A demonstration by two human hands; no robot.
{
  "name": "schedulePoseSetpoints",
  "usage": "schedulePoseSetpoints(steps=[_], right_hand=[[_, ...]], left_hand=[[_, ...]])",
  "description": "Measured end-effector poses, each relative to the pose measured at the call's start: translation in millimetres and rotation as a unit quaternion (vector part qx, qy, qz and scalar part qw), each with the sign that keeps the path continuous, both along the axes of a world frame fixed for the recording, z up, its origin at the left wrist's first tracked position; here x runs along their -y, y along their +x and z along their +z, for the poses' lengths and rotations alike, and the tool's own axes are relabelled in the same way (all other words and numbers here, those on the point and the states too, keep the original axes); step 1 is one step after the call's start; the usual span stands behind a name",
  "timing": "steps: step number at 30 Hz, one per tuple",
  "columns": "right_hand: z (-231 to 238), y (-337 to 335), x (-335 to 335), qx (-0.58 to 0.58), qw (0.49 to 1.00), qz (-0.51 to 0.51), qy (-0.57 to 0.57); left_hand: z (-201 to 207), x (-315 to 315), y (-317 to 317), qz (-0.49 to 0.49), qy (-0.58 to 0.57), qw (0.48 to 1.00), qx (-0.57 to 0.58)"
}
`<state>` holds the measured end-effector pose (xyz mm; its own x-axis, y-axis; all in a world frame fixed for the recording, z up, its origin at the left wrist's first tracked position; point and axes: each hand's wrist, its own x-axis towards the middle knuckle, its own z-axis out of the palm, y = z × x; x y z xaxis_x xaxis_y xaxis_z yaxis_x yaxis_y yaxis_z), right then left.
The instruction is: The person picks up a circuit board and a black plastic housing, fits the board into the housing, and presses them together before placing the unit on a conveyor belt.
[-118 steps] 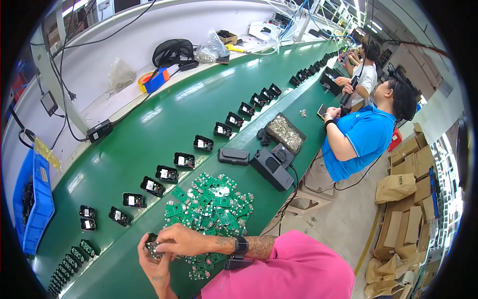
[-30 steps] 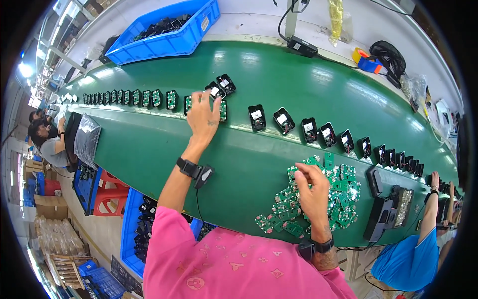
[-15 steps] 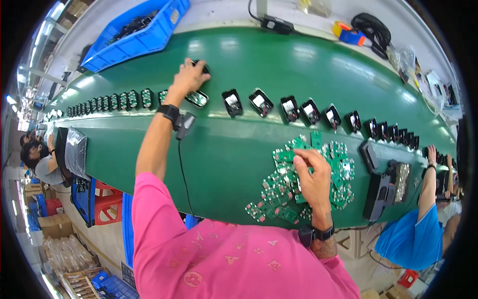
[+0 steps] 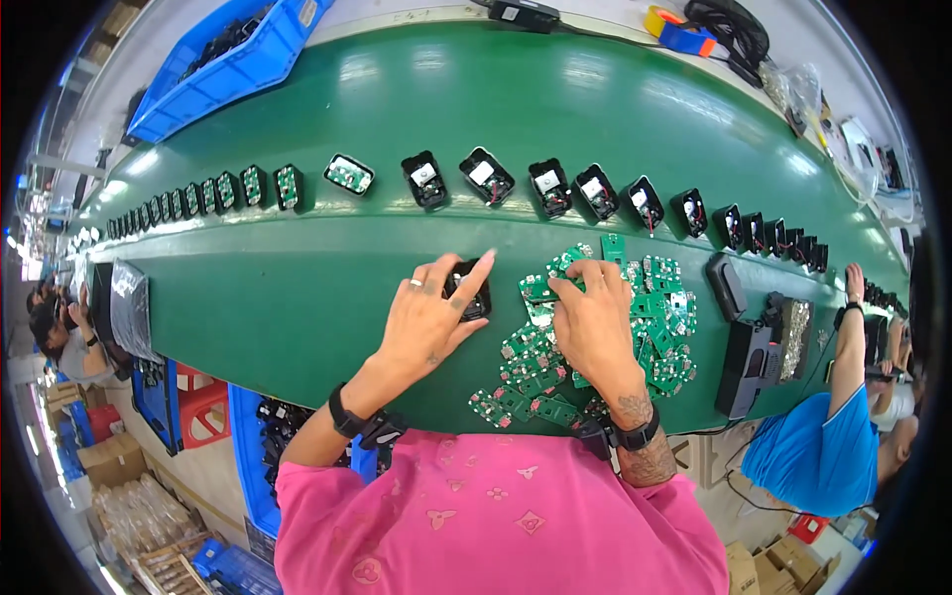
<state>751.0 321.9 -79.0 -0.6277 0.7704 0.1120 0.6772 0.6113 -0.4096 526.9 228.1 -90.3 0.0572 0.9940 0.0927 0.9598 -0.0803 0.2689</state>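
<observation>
My left hand rests on the green conveyor belt and grips a small black plastic housing just left of a pile of green circuit boards. My right hand lies on top of that pile, its fingers pinching one green board at the pile's left edge. A row of open black housings, each with a part inside, runs across the belt beyond both hands.
A blue crate stands at the far left behind the belt. Black devices and a tray sit to the right of the pile. A person in a blue shirt works at the right. Blue bins are below the belt.
My left hand has drawn back from the far row of housings to the near belt, now with a black housing in it. My right hand stayed on the board pile.
</observation>
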Motion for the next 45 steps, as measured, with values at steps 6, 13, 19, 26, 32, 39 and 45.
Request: schedulePoseSetpoints(steps=[6, 13, 19, 26, 32, 39, 45], right_hand=[[-3.2, 4.1, -11.9, -0.142, 0.989, 0.004, 0.046], [27.7, -8.0, 9.7, -0.472, 0.752, -0.087, -0.452], [31.5, -8.8, 9.8, -0.49, 0.725, -0.053, -0.481], [35.9, -25.8, 13.9, -0.504, 0.683, -0.069, -0.524], [33.8, -20.5, 9.6, -0.412, 0.732, -0.038, -0.541], [18.9, -20.7, 18.3, -0.387, 0.819, -0.049, -0.421], [21.4, -17.6, 14.0, -0.293, 0.95, 0.001, -0.112]], left_hand=[[3.4, 2.0, 10.7, 0.103, 0.137, 0.984, 0.048], [18.4, 8.1, 24.0, 0.139, 0.105, 0.784, 0.596], [20.2, 11.2, 23.5, 0.116, -0.019, 0.724, 0.68], [21.1, 7.2, 37.3, 0.066, 0.094, 0.87, 0.479], [19.1, 7.6, 40.9, 0.09, 0.085, 0.859, 0.497], [25.1, 3.4, 52.6, 0.098, 0.074, 0.792, 0.598], [21.6, 2.9, 47.8, 0.11, -0.051, 0.733, 0.67]])
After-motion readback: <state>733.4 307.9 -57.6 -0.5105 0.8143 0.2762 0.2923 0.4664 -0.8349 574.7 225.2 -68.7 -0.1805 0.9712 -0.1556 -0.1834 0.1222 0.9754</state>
